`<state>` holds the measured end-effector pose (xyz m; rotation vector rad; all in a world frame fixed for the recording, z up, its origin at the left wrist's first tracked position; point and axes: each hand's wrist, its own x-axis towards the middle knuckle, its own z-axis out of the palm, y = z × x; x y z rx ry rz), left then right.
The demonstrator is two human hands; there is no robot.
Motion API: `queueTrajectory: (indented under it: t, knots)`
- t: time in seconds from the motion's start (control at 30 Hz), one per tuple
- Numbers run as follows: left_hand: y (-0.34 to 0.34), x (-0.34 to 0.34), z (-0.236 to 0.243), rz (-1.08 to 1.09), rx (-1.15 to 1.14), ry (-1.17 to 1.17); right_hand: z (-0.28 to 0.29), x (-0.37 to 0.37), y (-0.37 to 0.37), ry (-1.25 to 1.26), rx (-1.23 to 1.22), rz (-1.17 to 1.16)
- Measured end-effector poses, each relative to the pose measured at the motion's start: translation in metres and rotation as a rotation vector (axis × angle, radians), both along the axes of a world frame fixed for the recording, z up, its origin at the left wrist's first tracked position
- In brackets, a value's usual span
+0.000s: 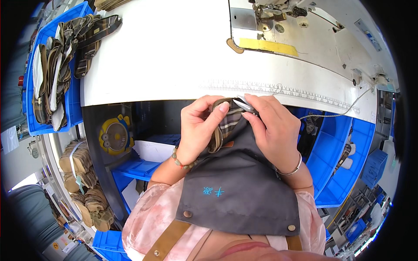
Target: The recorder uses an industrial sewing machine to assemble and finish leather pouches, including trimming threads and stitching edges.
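Note:
Over my lap, close to the table's front edge, my left hand pinches a strip of brown plaid fabric between thumb and fingers. The strip is curved, with a dark edge, and its lower end hangs against my grey apron. From the right, my right hand grips small metal thread snips. Their pointed blades reach toward the fabric's upper edge, beside my left thumb. Whether the blades touch the cloth I cannot tell.
A white sewing table with a printed ruler lies ahead, a sewing machine at its far right. At left, a blue bin holds several plaid pieces; bundled tan pieces stand below it. Blue trays sit under the table at right.

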<state>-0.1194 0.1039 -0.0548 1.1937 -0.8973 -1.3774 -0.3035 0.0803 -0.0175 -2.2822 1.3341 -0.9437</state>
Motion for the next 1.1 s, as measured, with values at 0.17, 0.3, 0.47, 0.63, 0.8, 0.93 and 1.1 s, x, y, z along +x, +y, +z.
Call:
queueTrajectory:
  t: [0.17, 0.3, 0.47, 0.63, 0.8, 0.93, 1.1]
  knots:
    - [0.001, 0.0, -0.001, 0.003, 0.007, 0.0, 0.001, 0.001, 0.0, 0.007, 0.001, 0.002]
    - [0.001, 0.0, -0.003, 0.007, -0.007, 0.0, 0.001, 0.002, 0.0, 0.003, -0.013, -0.005]
    - [0.0, -0.002, -0.001, 0.016, -0.011, -0.011, 0.0, 0.003, 0.001, 0.005, -0.014, -0.014]
    - [0.001, -0.001, -0.003, -0.02, 0.011, 0.017, -0.007, 0.009, 0.003, 0.039, -0.079, -0.067]
    - [0.001, -0.001, -0.001, -0.009, 0.027, 0.103, -0.014, 0.012, 0.002, 0.051, -0.149, -0.05]
    - [0.001, -0.002, 0.0, -0.001, 0.026, 0.125, -0.02, 0.009, -0.001, 0.031, -0.198, -0.032]
    - [0.0, -0.002, -0.001, 0.01, -0.009, 0.063, -0.014, 0.008, -0.001, -0.076, -0.135, -0.019]
